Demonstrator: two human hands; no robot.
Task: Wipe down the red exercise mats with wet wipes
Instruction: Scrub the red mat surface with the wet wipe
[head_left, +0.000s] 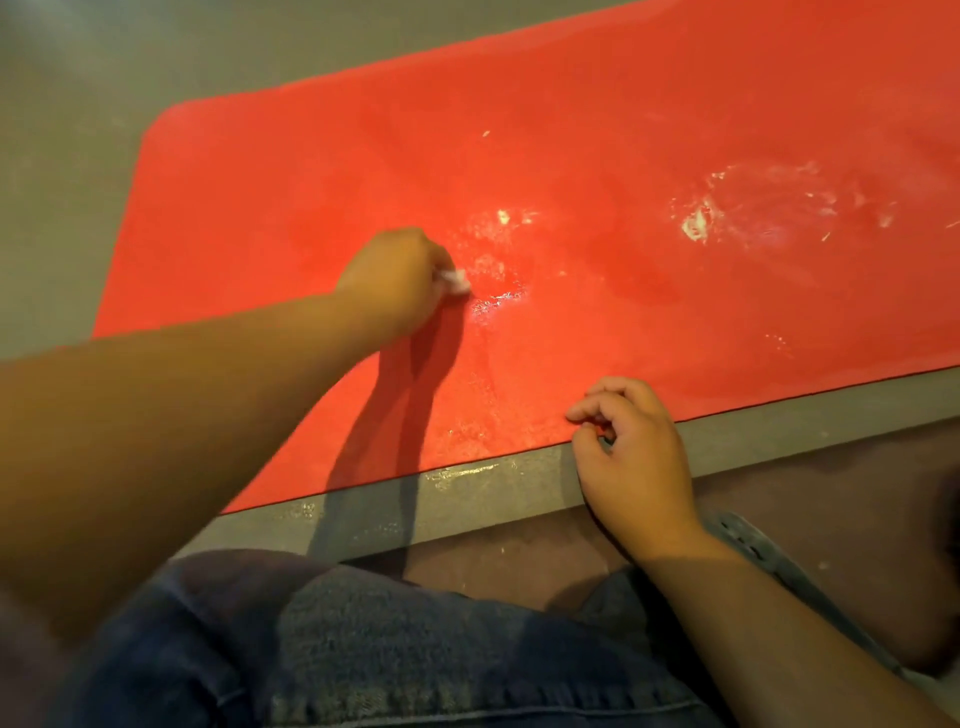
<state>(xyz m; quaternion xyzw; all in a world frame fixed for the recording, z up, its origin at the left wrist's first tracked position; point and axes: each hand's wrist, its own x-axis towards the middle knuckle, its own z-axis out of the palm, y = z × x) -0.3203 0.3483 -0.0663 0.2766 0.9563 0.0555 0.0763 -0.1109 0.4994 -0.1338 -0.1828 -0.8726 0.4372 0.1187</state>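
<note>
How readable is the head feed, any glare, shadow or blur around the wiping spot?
Head view: wet glints on the red mat beside the wipe; the left hand and arm throw a dark shadow toward the near edge; far corners look soft.

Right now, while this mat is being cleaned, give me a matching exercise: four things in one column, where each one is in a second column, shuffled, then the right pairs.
Things
1. wet wipe
2. right hand
3. white residue
4. jeans

Places
A. at the near edge of the red mat
B. bottom of the view, closest to the camera
C. gripped in the left hand
D. smeared on the mat, out to the right

Pairs: 1-C, 2-A, 3-D, 4-B
</note>
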